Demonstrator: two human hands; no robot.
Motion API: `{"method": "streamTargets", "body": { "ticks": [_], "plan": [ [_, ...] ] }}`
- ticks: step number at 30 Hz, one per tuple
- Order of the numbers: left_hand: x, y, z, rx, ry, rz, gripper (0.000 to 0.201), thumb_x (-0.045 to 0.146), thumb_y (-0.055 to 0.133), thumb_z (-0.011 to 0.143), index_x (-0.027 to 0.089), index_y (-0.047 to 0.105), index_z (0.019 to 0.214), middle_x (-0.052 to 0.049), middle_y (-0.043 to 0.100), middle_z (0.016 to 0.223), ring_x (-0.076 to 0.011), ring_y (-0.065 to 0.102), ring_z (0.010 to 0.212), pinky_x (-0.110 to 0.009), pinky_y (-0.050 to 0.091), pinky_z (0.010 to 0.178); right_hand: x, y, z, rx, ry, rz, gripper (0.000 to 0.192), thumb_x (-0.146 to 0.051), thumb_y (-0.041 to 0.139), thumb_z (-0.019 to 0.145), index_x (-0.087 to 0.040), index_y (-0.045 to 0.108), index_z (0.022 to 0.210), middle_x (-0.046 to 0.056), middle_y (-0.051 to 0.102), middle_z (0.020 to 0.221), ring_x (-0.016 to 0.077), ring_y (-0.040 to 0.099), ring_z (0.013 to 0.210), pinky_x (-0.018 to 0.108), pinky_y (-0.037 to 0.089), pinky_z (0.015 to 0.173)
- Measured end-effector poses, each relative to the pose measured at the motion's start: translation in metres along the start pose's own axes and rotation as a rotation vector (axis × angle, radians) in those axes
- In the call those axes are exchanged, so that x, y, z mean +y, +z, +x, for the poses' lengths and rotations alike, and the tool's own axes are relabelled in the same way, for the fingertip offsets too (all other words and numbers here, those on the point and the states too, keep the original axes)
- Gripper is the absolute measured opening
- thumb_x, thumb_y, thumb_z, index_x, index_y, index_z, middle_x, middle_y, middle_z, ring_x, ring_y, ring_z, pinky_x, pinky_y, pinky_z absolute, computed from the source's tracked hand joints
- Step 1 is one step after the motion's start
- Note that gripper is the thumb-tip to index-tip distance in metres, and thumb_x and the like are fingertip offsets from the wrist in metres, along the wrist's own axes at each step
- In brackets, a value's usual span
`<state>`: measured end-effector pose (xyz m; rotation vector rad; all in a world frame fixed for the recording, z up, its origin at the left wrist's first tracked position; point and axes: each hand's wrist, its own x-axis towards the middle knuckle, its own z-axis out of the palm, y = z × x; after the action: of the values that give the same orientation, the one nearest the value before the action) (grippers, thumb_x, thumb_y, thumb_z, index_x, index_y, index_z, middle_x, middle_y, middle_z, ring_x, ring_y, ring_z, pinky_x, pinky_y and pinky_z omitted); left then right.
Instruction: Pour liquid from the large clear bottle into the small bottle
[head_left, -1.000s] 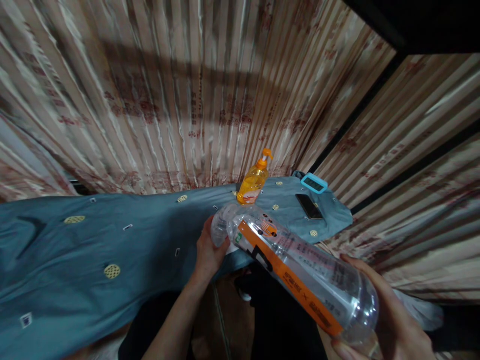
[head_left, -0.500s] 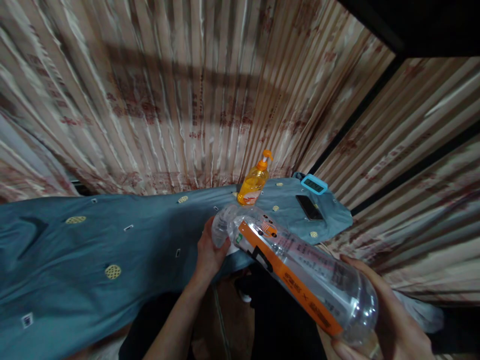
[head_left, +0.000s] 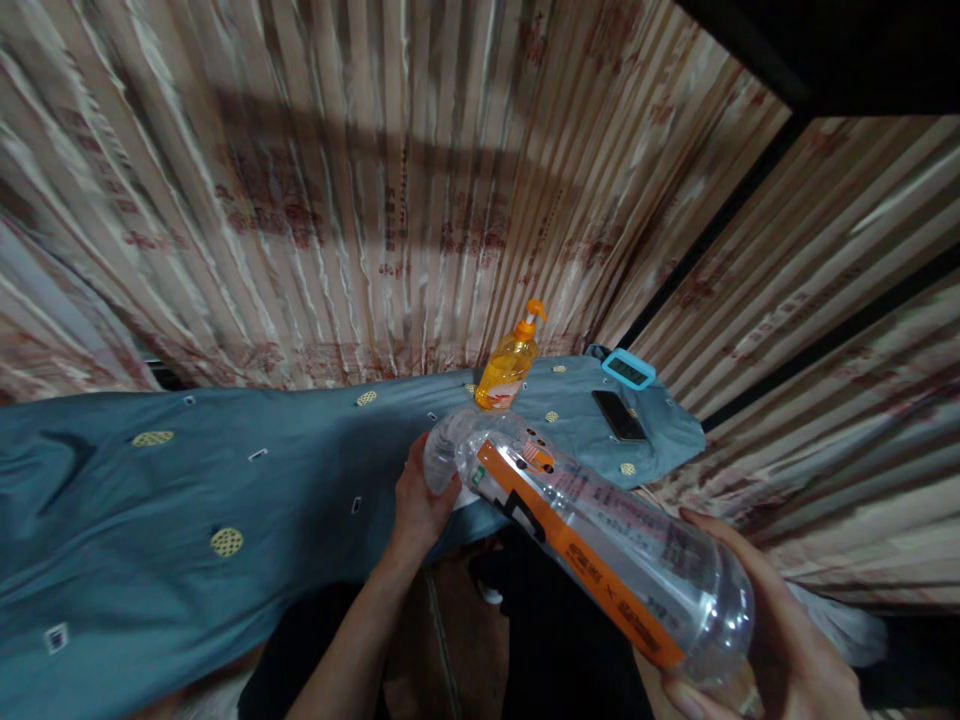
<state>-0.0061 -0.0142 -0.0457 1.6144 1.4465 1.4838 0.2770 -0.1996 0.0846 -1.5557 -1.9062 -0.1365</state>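
Note:
A large clear plastic bottle (head_left: 600, 540) with an orange and white label lies tilted across my front, its base toward my right hand (head_left: 787, 630). That hand is closed around the base end, thumb below and fingers over the far side. My left hand (head_left: 421, 505) is closed on a clear ribbed plastic cup (head_left: 444, 450), which meets the bottle's narrow end. The bottle's mouth is hard to make out through the plastic, and I cannot tell whether any liquid is inside. Just beyond the cup, a pump bottle (head_left: 507, 370) of orange liquid stands upright.
A teal cloth (head_left: 300, 450) with pineapple prints covers the surface ahead. On its right part lie a dark phone (head_left: 619, 415) and a blue-framed device (head_left: 628, 369). Pleated curtains (head_left: 337, 200) hang close behind, and a dark frame bar (head_left: 712, 225) slants at the right.
Almost nothing differs. Both hands keep their hold, and the bottle's base end has shifted very slightly.

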Motion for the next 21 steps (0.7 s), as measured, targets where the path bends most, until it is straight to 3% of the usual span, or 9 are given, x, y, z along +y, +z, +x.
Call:
{"method": "streamTargets", "body": {
  "ticks": [8,11,15,21],
  "plan": [
    [-0.003,0.001,-0.001,0.013,0.012,-0.006,0.061,0.045,0.067,0.078,0.018,0.055,0.132,-0.014,0.076,0.121,-0.0319,0.076,0.108,-0.048,0.062,0.095,-0.001,0.000,0.001,-0.012,-0.037,0.007,0.079,-0.057,0.069,0.091,-0.018,0.045,0.156,0.011,0.073,0.137,0.0275,0.075,0.121,0.023,0.061,0.097],
    [-0.002,0.000,-0.001,0.004,0.016,-0.012,0.061,0.048,0.067,0.079,0.019,0.055,0.131,-0.014,0.076,0.120,-0.0317,0.076,0.108,-0.048,0.062,0.095,0.013,0.000,-0.009,-0.070,0.028,0.072,0.090,-0.047,0.078,0.084,-0.021,0.040,0.161,0.012,0.065,0.148,0.0344,0.069,0.131,0.034,0.062,0.102],
    [-0.001,0.000,-0.001,-0.012,-0.020,-0.020,0.062,0.050,0.068,0.079,0.019,0.055,0.131,-0.013,0.077,0.117,-0.0320,0.076,0.105,-0.049,0.062,0.093,0.030,0.002,-0.020,-0.039,0.112,0.100,0.096,-0.044,0.084,0.074,-0.028,0.044,0.160,0.010,0.062,0.151,0.0443,0.065,0.133,0.050,0.063,0.104],
    [-0.001,-0.001,-0.002,-0.017,-0.042,-0.013,0.063,0.050,0.067,0.078,0.020,0.054,0.132,-0.013,0.076,0.120,-0.0318,0.076,0.107,-0.048,0.061,0.095,0.032,0.005,-0.027,-0.027,0.173,0.162,0.098,-0.042,0.084,0.073,-0.032,0.043,0.161,0.006,0.062,0.151,0.0431,0.063,0.134,0.049,0.063,0.104]
  ]
}}
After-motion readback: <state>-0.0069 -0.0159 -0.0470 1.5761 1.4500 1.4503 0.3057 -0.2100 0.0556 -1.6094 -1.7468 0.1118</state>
